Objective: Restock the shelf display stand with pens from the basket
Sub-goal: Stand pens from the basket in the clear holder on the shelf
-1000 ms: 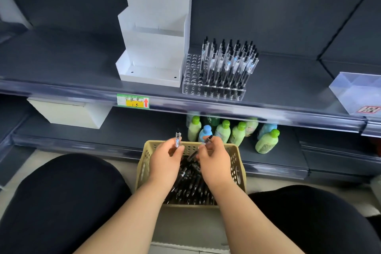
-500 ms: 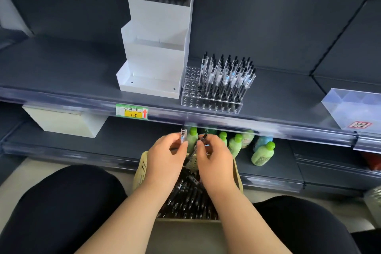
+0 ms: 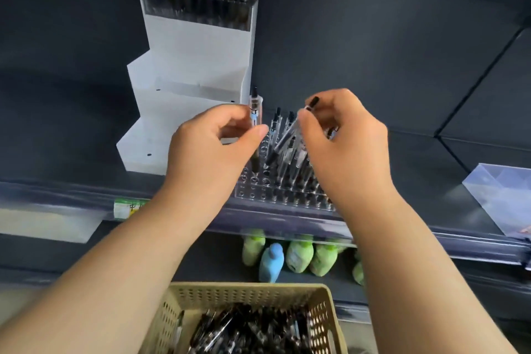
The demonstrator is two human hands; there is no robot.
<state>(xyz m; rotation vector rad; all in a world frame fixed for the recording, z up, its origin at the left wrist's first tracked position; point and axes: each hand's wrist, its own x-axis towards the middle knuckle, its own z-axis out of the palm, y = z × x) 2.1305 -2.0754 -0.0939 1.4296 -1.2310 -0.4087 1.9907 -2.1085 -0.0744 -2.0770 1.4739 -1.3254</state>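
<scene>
My left hand (image 3: 209,146) pinches a clear pen (image 3: 255,112) upright, its tip just above the left holes of the clear perforated pen stand (image 3: 258,191) on the shelf. My right hand (image 3: 347,146) pinches a second clear pen (image 3: 290,135) tilted, tip down-left, over the stand's rows of standing pens (image 3: 293,164). The beige basket (image 3: 253,294) with several loose pens sits low in front, between my arms.
A white stepped display box (image 3: 184,89) stands left of the stand, with dark pens in its top tier. A clear tray (image 3: 500,195) sits at the right on the shelf (image 3: 431,169). Green and blue bottles (image 3: 290,256) stand on the lower shelf.
Both hands rose from the basket to the shelf, each carrying a pen, and now hover at the pen stand. The view has tilted upward and closer.
</scene>
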